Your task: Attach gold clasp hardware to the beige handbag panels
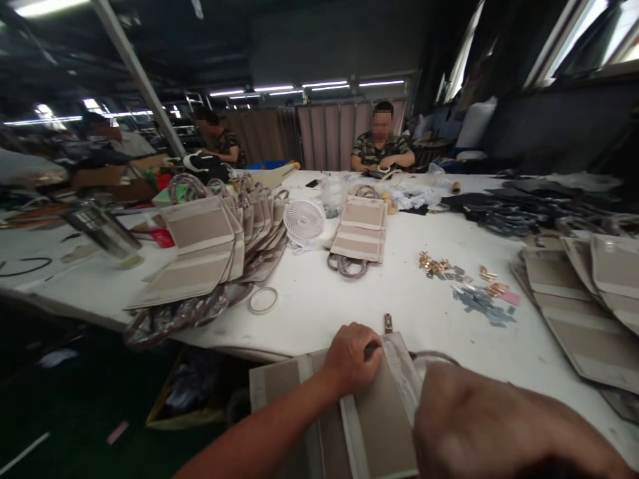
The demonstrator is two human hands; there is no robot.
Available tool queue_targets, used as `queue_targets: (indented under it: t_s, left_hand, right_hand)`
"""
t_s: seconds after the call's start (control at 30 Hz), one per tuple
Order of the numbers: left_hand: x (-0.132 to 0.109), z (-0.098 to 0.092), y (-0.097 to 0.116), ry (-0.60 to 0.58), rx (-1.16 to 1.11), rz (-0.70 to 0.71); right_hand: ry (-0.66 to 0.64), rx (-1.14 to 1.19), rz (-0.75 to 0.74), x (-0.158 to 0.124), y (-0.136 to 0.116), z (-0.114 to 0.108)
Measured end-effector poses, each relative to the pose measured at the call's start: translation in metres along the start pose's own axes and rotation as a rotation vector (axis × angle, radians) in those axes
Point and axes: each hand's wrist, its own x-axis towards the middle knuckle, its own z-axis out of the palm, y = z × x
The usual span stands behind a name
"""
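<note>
A beige bag with white trim (372, 412) lies at the near edge of the white table (339, 299). My left hand (352, 356) is closed in a fist on the bag's top edge, gripping it. My right hand (479, 419) is very close to the camera and blurred, over the bag's right side next to a clear plastic handle (434, 359); its fingers are hidden. A small metal clip (388, 323) lies just beyond the bag.
Stacks of similar beige bags sit at left (200, 246), middle (360, 229) and right (584, 299). A small white fan (303, 223), a tape ring (262, 300) and loose gold and grey hardware (469, 283) lie on the table. A person (382, 143) sits at the far end.
</note>
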Motion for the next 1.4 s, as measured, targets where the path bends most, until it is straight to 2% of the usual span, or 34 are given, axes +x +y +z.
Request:
queue_targets:
  t_s: [0.1,0.2,0.3,0.4,0.57,0.8,0.9,1.0,1.13,1.4]
  left_hand:
    - [-0.003,0.001,-0.001,-0.012,-0.011,-0.005]
    - [-0.004,0.001,-0.001,-0.027,-0.017,-0.014]
    - [-0.004,-0.001,-0.001,-0.054,-0.022,-0.035]
    - [-0.002,-0.002,-0.001,-0.092,-0.04,-0.078]
    - [0.009,-0.007,-0.003,-0.264,-0.139,-0.151]
    - [0.051,-0.01,-0.026,-0.669,-0.401,-0.26]
    - [0.059,-0.009,-0.034,-0.789,-0.532,-0.306]
    - [0.055,-0.009,-0.033,-0.832,-0.609,-0.325]
    - [0.051,-0.007,-0.02,-0.857,-0.611,-0.298]
    - [0.07,0.011,0.005,-0.817,-0.48,-0.145]
  right_hand:
    - [0.148,0.059,0.075,0.016,0.014,0.006]
    - [0.303,-0.036,0.226,0.035,0.062,0.024]
    - [0.271,-0.204,0.345,0.041,0.119,0.037]
    - [0.163,-0.229,0.381,0.038,0.149,0.043]
    - [0.113,-0.158,0.357,0.038,0.148,0.044]
    - [0.02,-0.124,0.395,0.043,0.151,0.039]
    - [-0.004,-0.117,0.409,0.044,0.147,0.036]
    - [-0.054,-0.103,0.417,0.041,0.138,0.03]
    - [-0.087,-0.109,0.46,0.028,0.126,0.025]
    - [0.028,-0.417,0.598,0.0,0.116,0.03]
